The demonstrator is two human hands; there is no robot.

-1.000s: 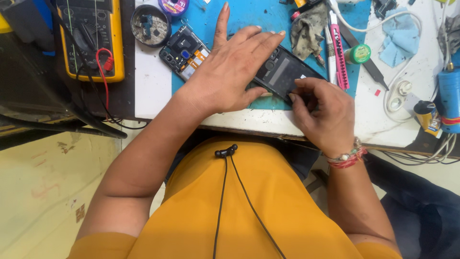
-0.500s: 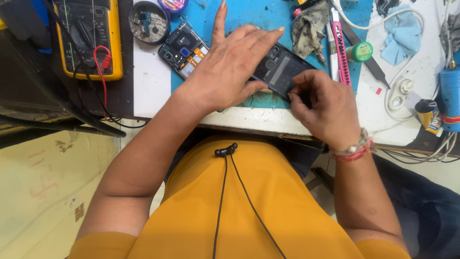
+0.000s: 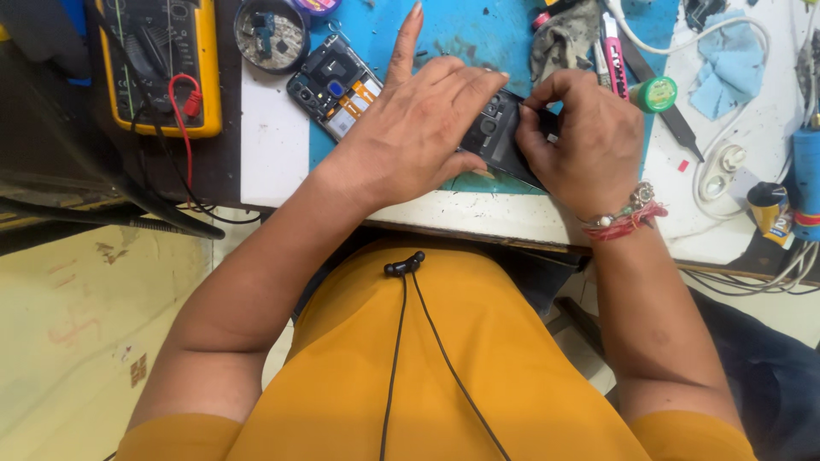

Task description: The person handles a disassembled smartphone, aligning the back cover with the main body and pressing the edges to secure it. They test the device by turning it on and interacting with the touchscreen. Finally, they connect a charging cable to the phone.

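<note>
A black phone [image 3: 504, 137] lies back-up on the blue work mat [image 3: 478, 34]. My left hand [image 3: 418, 128] rests flat over its left half, fingers spread, index finger pointing away. My right hand [image 3: 585, 141] grips the phone's right end with curled fingers; a beaded bracelet and red thread circle that wrist. An opened phone [image 3: 335, 85] with exposed circuit board sits on the mat just left of my left hand.
A yellow multimeter [image 3: 162, 60] with red and black leads lies at the left. A round dish of small parts [image 3: 272, 34] is beside it. Tweezers, a pink tool [image 3: 613, 51], a green-capped bottle [image 3: 656, 92], a blue cloth [image 3: 726, 64] and cables crowd the right.
My right hand has moved up along the phone's right end, closer to my left hand. The left hand stays pressed on the phone.
</note>
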